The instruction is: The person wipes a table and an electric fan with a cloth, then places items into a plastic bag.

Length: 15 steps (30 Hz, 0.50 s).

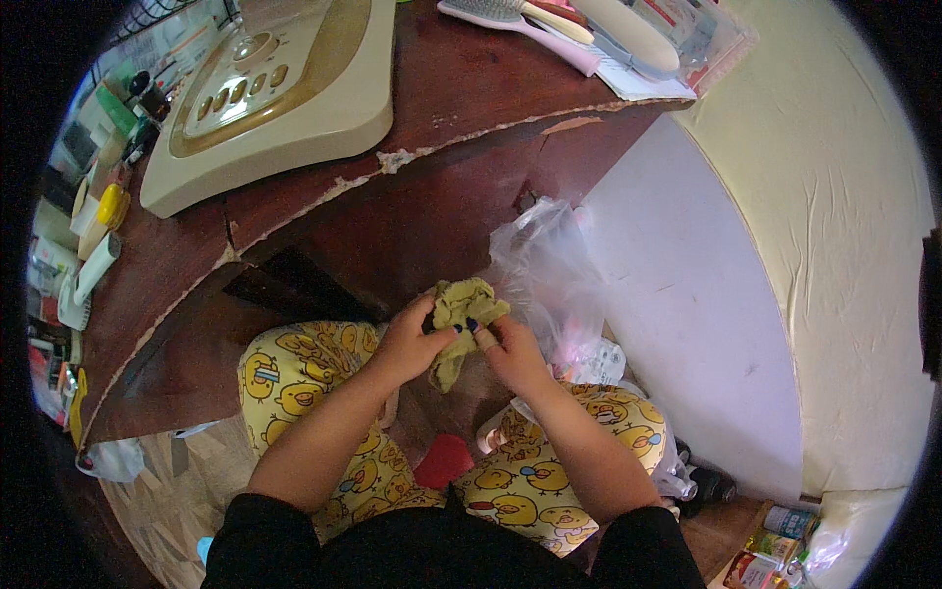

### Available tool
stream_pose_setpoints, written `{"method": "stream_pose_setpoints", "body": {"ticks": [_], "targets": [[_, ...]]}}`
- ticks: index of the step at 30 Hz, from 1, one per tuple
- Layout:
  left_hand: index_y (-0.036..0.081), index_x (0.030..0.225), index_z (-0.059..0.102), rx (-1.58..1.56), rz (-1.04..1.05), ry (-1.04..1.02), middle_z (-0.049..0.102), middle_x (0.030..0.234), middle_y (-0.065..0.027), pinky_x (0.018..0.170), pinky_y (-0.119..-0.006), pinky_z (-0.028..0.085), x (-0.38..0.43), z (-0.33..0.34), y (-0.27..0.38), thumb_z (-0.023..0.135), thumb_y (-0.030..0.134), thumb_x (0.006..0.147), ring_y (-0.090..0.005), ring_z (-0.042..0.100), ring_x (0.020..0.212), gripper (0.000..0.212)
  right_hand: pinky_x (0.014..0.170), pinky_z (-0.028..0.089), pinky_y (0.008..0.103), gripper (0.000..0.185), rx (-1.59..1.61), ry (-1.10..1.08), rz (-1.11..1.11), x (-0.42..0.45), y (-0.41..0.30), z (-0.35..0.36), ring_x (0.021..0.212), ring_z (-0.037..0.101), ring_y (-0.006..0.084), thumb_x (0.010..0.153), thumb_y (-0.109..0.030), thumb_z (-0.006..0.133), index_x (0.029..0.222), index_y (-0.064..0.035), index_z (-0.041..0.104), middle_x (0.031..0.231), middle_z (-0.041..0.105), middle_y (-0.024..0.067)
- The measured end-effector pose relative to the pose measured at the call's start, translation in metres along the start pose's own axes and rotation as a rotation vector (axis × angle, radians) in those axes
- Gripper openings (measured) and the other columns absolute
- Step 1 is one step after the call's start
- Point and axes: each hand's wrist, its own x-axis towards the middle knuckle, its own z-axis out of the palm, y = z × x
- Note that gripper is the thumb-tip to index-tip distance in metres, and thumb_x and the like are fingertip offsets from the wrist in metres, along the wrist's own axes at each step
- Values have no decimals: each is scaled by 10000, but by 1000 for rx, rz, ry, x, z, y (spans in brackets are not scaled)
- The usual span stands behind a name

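A crumpled olive-green cloth (467,302) is held up between my two hands, over the gap between my knees. My left hand (416,340) grips its left side, the thumb lying across the front. On its right side my right hand (509,347) pinches the cloth between thumb and fingers. The thumbs nearly meet at the middle, and dark nail polish shows on them. One end of the cloth hangs below the hands. The fingers behind the cloth are partly hidden.
A chipped dark-red wooden table (456,96) curves ahead, bearing a beige fan base (294,96), a pink hairbrush (544,44) and small bottles at left. Clear plastic bags (544,265) hang beyond my right hand, beside a white panel (692,294). Jars (787,523) stand at lower right.
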Motion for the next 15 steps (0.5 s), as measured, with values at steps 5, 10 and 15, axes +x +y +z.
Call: {"method": "stream_pose_setpoints", "body": {"ticks": [5, 10, 15], "targets": [[-11, 1146, 483, -5, 39, 22, 567, 1073, -147, 845, -322, 416, 2, -2, -10, 600, 89, 753, -238, 550, 982, 422, 604, 451, 477, 170, -589, 95, -231, 2, -6, 3, 662, 565, 387, 804, -178, 537, 849, -18, 569, 717, 590, 194], [-16, 1135, 480, 5, -75, -4, 570, 1062, -156, 831, -336, 419, 1, -5, -7, 586, 118, 772, -254, 551, 972, 401, 594, 454, 476, 159, -730, 52, -195, 3, -3, 2, 635, 570, 374, 802, -166, 522, 874, -33, 569, 673, 575, 198], [-25, 1111, 477, 8, -56, 71, 573, 1036, -158, 805, -324, 428, 3, -1, -12, 567, 118, 797, -237, 553, 957, 356, 647, 432, 467, 143, -589, 78, -28, 3, -13, 2, 753, 546, 415, 797, -102, 520, 895, -6, 559, 787, 578, 234]]}}
